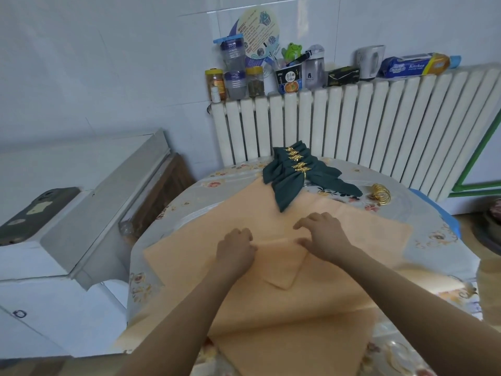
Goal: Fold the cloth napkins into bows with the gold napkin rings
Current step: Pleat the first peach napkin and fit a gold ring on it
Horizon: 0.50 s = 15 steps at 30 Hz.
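Two bare hands are working on a peach-orange cloth napkin (271, 226) that is lying spread as a diamond on the round table with a floral plastic cover (439, 240). The left hand (235, 249) is gripping the cloth with curled fingers at the left edge of a folded-over corner flap (282, 263), which is pointing toward the near side. The right hand (322, 234) is resting on the flap's right edge with its fingers bent and spread, fingertips pressing the fabric. More peach-orange cloth is lying stacked under the forearms at the near edge. Beyond the hands, at the far side of the table, several dark green napkin bows (295, 175) are sitting clustered together, each cinched in a gold leaf-patterned ring. Just right of them, loose gold napkin rings (381, 194) are lying in a small pile, in front of the white ribbed radiator (379, 123).
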Each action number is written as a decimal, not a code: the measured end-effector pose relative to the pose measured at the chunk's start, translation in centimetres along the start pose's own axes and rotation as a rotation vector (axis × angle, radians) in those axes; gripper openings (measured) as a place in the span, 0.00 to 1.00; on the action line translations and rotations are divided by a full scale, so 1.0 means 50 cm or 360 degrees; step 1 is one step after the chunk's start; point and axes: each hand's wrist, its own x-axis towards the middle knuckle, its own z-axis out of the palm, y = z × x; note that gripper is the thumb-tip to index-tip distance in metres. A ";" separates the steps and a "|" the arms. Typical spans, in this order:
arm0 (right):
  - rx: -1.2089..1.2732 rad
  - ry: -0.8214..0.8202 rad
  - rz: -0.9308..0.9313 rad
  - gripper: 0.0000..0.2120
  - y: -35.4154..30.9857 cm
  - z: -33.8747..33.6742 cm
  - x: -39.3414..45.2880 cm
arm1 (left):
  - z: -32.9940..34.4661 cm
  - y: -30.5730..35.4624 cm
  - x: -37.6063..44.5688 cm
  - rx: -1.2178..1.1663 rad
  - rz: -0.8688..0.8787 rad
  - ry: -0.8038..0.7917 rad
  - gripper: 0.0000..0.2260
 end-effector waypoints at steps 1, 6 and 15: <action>0.0052 -0.0041 -0.0072 0.15 -0.003 0.007 0.005 | 0.011 -0.002 0.005 -0.0037 0.0027 0.0061 0.12; 0.0313 -0.0435 -0.0248 0.18 -0.005 0.061 0.021 | 0.049 -0.017 0.029 -0.0197 0.0214 -0.0130 0.09; 0.0400 -0.0055 -0.0148 0.12 -0.020 0.090 0.107 | 0.029 -0.072 0.084 -0.0325 0.0309 -0.0299 0.11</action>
